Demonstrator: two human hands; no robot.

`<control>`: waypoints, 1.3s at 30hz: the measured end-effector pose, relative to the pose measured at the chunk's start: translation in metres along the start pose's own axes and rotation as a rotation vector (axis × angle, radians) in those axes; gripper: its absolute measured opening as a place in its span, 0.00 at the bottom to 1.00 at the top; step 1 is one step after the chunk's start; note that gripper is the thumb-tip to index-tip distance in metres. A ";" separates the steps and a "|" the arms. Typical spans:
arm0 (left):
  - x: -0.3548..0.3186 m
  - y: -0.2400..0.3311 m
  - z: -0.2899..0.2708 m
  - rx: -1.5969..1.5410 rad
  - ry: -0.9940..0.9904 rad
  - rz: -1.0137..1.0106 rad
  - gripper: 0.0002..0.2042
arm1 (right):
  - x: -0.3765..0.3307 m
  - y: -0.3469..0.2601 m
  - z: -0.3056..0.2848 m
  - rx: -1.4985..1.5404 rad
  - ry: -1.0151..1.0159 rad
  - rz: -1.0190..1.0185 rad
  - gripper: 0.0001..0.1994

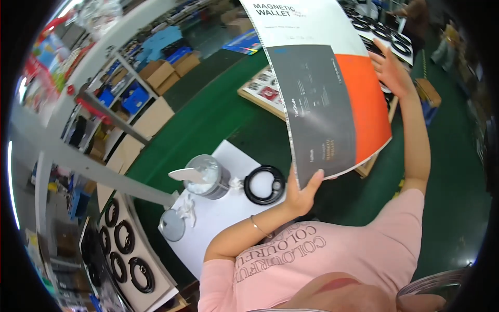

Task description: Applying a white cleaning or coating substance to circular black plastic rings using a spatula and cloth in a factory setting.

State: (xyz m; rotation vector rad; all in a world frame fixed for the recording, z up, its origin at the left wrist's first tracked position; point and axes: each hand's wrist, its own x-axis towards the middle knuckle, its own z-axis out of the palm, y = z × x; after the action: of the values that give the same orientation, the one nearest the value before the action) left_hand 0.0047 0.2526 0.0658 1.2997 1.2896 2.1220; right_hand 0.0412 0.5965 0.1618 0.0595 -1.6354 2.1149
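A large flexible printed sheet [314,104], white, grey and orange, is raised in front of me and bowed along its length. My left hand [304,195] grips its bottom edge, with the thumb on the printed face and the fingers partly hidden behind. At the sheet's right edge is my right hand [391,68], its fingers stretched along the edge and the thumb hidden. Just beyond my left forearm, a black ring-shaped part [264,185] lies on a white board [208,223]. A clear tub [214,182] of white paste stands beside it, a white spatula [188,176] resting across its rim.
Crumpled tissue [186,210] and a round grey lid [172,225] lie left of the tub. At lower left, a tray [156,278] carries several black rings. A grey metal post [119,179] crosses the left side. Behind the sheet is a wooden-framed panel [262,91].
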 end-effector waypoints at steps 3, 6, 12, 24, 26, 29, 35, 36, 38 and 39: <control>0.005 -0.020 0.002 -0.213 0.055 -0.187 0.20 | -0.011 0.036 -0.047 -0.107 0.235 -0.051 0.31; 0.037 -0.035 -0.014 -0.308 0.181 -0.405 0.24 | -0.027 0.068 -0.056 -0.146 0.440 -0.098 0.33; 0.121 -0.122 -0.040 -0.205 0.395 -0.600 0.34 | -0.044 0.143 -0.119 -1.303 0.916 -0.076 0.23; 0.083 -0.150 -0.037 1.336 -0.273 -0.117 0.29 | -0.046 0.186 -0.083 -1.851 0.532 0.351 0.35; 0.083 -0.151 -0.038 1.310 -0.457 -0.404 0.27 | -0.048 0.188 -0.070 -1.832 0.466 0.493 0.38; 0.079 -0.155 -0.044 1.339 -0.468 -0.304 0.28 | -0.054 0.188 -0.059 -1.835 0.490 0.622 0.38; 0.079 -0.150 -0.044 1.328 -0.485 -0.324 0.28 | -0.054 0.182 -0.054 -1.820 0.483 0.644 0.38; 0.078 -0.148 -0.044 1.328 -0.487 -0.322 0.28 | -0.055 0.182 -0.053 -1.820 0.486 0.645 0.38; 0.073 -0.143 -0.044 1.323 -0.457 -0.277 0.28 | -0.058 0.184 -0.050 -1.830 0.508 0.632 0.37; 0.069 -0.140 -0.043 1.325 -0.454 -0.278 0.28 | -0.059 0.183 -0.049 -1.830 0.505 0.630 0.37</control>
State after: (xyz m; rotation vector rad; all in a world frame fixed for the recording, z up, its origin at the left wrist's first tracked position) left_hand -0.0906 0.3506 -0.0209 1.6720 2.5116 0.5258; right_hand 0.0354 0.5889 -0.0366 -1.4730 -2.6273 0.0716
